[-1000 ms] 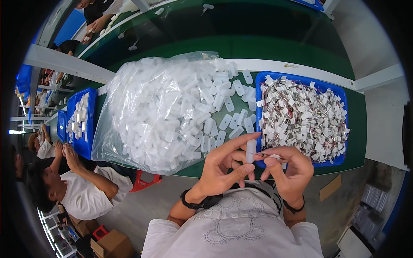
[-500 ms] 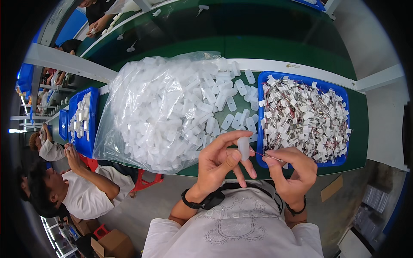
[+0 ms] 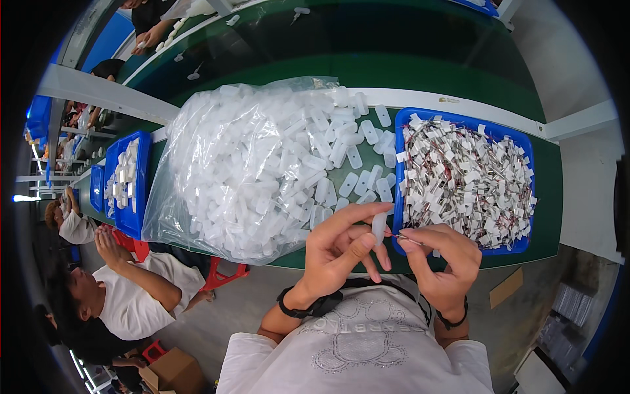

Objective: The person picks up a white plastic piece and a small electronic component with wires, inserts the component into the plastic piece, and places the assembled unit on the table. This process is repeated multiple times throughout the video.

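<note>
The left hand (image 3: 331,253) has its grip narrowed on a translucent white, oblong plastic casing (image 3: 378,228) at its fingertips; just right, the right hand (image 3: 447,266) pinches a slim, red-wired component (image 3: 411,241).

Green tabletop (image 3: 548,197), smooth-looking. On it, big clear plastic bag (image 3: 223,164), slumped, packed with translucent white pieces (image 3: 262,164). Just right of bag: loose white pieces (image 3: 355,157), some heaped, some flat (small hole showing in several). Farther right of bag: blue tray (image 3: 513,248), full of small wired parts (image 3: 466,180) with white tabs. Left of bag: second blue tray (image 3: 136,224), with white blocks (image 3: 122,177) inside.
</note>
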`<state>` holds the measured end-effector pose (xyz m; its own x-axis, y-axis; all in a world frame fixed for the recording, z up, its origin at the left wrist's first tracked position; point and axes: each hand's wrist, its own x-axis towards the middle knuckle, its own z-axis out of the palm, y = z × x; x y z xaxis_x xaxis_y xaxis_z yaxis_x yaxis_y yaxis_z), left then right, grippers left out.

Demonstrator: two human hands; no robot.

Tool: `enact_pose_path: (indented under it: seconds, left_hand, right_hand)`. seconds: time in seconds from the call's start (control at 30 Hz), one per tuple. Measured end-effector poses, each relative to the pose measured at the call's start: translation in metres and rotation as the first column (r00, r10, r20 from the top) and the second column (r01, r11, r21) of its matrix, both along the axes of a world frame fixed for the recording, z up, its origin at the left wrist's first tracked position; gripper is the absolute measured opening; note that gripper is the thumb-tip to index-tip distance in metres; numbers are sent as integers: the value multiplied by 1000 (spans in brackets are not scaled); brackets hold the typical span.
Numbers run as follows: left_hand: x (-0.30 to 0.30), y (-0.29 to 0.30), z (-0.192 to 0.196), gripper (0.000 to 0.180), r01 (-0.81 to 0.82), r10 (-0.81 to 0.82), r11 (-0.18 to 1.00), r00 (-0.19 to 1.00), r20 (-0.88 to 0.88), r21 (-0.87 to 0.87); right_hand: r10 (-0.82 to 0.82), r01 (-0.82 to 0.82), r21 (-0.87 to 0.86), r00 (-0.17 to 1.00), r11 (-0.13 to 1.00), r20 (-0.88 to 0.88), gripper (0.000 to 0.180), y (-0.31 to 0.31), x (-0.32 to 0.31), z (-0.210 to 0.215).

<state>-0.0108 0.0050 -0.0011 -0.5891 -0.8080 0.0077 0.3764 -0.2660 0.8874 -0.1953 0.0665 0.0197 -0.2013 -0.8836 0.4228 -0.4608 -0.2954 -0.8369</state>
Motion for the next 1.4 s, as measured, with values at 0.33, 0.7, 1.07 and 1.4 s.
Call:
enact_pose_path:
  seconds: [0.33, 0.7, 1.07, 1.4]
  left_hand:
    - [-4, 1, 20, 39, 17, 150, 868, 944, 294, -496]
    - [-1, 1, 10, 29, -14, 17, 999, 996, 86, -36]
    - [1, -2, 4, 29, 15, -15, 1000, 996, 83, 1]
    - [3, -8, 7, 20, 75, -20, 985, 943, 333, -154]
  right_hand:
    - [17, -19, 51, 998, 998, 55, 20, 3, -5, 0]
    - [47, -94, 212, 975, 973, 219, 22, 10, -4, 0]
    - [42, -56, 208, 996, 977, 73, 17, 3, -6, 5]
    - [48, -46, 13, 970, 999, -236, 18, -1, -13, 5]
